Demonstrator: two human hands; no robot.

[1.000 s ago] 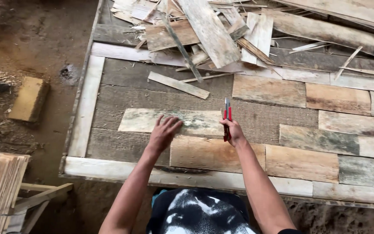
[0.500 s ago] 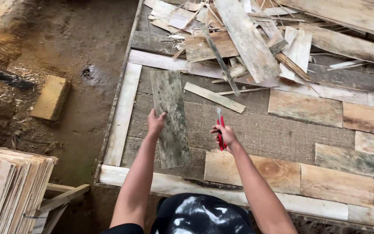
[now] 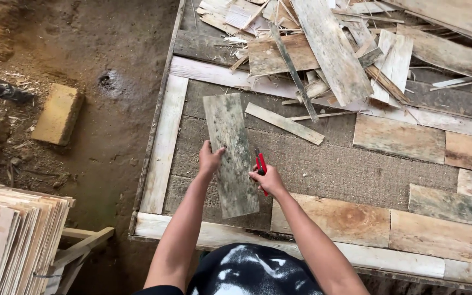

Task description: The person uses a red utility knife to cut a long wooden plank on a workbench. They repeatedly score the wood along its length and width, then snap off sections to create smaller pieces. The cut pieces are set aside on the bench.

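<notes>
Left hand (image 3: 210,159) gripping the left edge of a grey, weathered rectangular wooden plank (image 3: 230,154) at centre frame; right hand (image 3: 267,180) touching its right edge, clasping a red-handled cutter (image 3: 260,164). Heap of pale wood offcuts (image 3: 329,49) at upper right, stacked thin boards (image 3: 12,235) lower left

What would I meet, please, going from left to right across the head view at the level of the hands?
Dirt floor → pale edge plank → left hand → grey weathered board → red utility knife in the right hand → bare burlap → brown veneer pieces.

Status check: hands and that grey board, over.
Left hand grips grey board edge. Right hand holds red cutter beside it. Loose strip lies just beyond.
</notes>
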